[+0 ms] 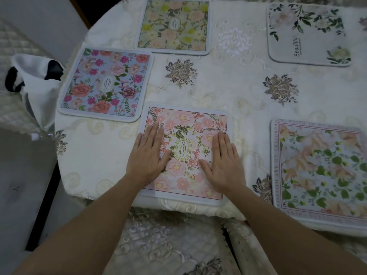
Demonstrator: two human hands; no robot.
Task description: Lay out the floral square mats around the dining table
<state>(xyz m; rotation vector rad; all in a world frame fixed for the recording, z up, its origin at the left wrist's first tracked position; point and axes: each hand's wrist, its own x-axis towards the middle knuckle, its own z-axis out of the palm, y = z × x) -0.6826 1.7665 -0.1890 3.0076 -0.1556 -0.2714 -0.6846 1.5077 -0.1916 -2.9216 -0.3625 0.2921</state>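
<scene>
Several floral square mats lie on the table's cream embroidered cloth (234,96). A pink-flowered mat (184,175) sits at the near edge. My left hand (148,153) and my right hand (223,161) rest flat on it, palms down, fingers spread, holding nothing. A blue mat with red and pink flowers (105,82) lies to the left. A yellow-green mat (174,25) is at the back. A white mat with green leaves (307,34) sits at the back right. A peach and green mat (321,171) lies at the right, overhanging the near edge.
A white cloth bag with black handles (33,84) lies on a quilted seat left of the table. A cushioned chair seat (168,243) stands just below the table's near edge, between my forearms. Grey floor shows at the lower left.
</scene>
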